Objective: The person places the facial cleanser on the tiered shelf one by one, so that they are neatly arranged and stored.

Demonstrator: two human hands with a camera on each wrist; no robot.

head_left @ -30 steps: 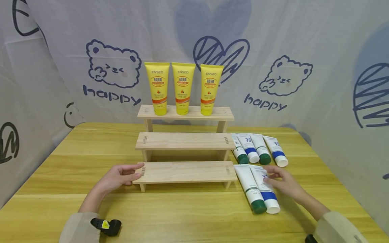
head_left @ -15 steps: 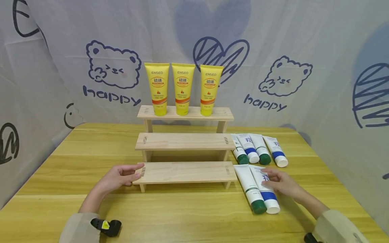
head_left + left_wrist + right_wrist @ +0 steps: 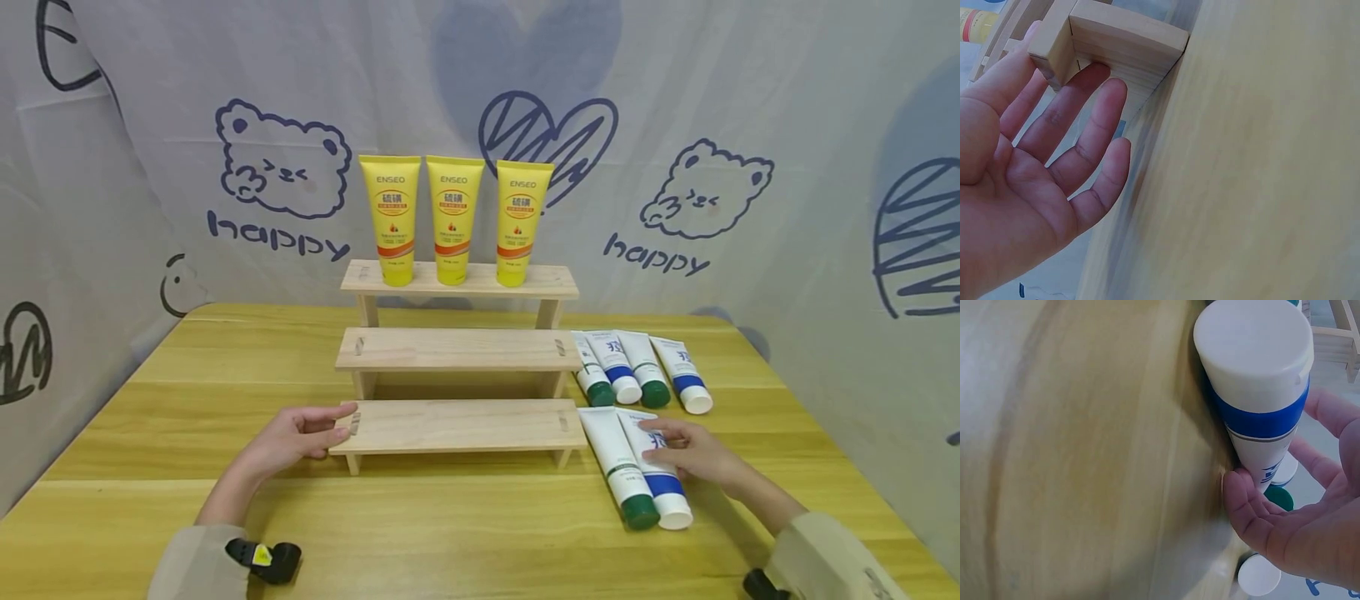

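In the head view my left hand [image 3: 292, 442] grips the left end of a three-step wooden stand [image 3: 457, 423] at its lowest shelf. The left wrist view shows fingertips under that shelf [image 3: 1129, 28]. My right hand [image 3: 697, 454] is around a white squeeze tube with a blue band [image 3: 663, 483], lying on the table. Its thumb and forefinger reach over the tube, while other fingers curl at its right edge in the right wrist view. Close beside it lies a white tube with a green cap [image 3: 621, 475]. The blue-banded tube's far part is partly hidden by the fingers.
Three yellow tubes [image 3: 452, 221] stand on their caps on the top shelf [image 3: 555, 282]. Behind the right hand, several white tubes [image 3: 637, 367] with green or white caps lie on the wooden table [image 3: 450, 533]. A printed cloth [image 3: 420, 67] hangs behind.
My right hand has shifted slightly left, its fingers farther over the blue-banded tube. The left hand, the stand and the tubes stay in place.
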